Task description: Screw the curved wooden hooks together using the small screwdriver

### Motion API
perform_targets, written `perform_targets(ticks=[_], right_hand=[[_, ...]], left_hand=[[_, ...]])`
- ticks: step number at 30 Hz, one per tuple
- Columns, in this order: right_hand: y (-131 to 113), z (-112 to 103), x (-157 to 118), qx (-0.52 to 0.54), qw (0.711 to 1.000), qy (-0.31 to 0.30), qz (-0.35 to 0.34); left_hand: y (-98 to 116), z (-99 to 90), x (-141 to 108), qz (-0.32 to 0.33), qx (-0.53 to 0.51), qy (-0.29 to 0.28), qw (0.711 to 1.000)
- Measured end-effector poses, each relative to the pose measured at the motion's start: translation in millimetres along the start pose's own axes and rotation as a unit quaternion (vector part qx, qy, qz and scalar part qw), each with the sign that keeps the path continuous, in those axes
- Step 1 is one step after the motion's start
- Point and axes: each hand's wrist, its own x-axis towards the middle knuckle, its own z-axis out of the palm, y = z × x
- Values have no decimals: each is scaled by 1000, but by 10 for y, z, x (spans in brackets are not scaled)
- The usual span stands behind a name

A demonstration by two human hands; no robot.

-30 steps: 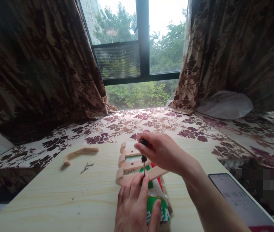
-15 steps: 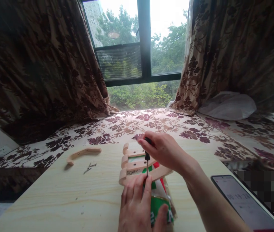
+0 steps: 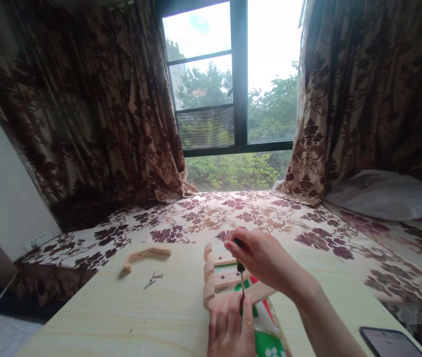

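My right hand (image 3: pixel 261 255) is closed round the black handle of a screwdriver (image 3: pixel 240 268), which stands nearly upright. The shaft points down between the fingers of my left hand (image 3: pixel 231 325); its tip is hidden there. The left hand's fingers press on the nearest curved wooden piece (image 3: pixel 211 299). Just behind it lie two more such pieces, the middle one (image 3: pixel 227 280) and the far one (image 3: pixel 223 259), both with dark holes or screw heads. Under the wood and the left hand is a green, red and white plastic packet (image 3: pixel 268 343).
A separate bent wooden piece (image 3: pixel 147 255) lies on the pale wooden table (image 3: pixel 121 317), with several thin screw-like metal bits (image 3: pixel 153 280) nearby. A phone (image 3: pixel 389 343) rests at the right edge. Beyond stands a ledge with floral cloth (image 3: pixel 240 213), holding a white plastic bag (image 3: pixel 382 195).
The view has tilted up and turned slightly left, so everything sits lower and further right. Both hands keep their places at the screwdriver and the nearest wooden piece.
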Motion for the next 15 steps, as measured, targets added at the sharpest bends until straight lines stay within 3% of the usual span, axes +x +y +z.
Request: perform_targets(ticks=[7, 15], right_hand=[[77, -21, -15, 7, 1000, -5, 18], [86, -31, -43, -1, 1000, -2, 29]], left_hand=[[-40, 19, 161, 22, 3, -35, 999], [-371, -129, 303, 165, -56, -102, 979]])
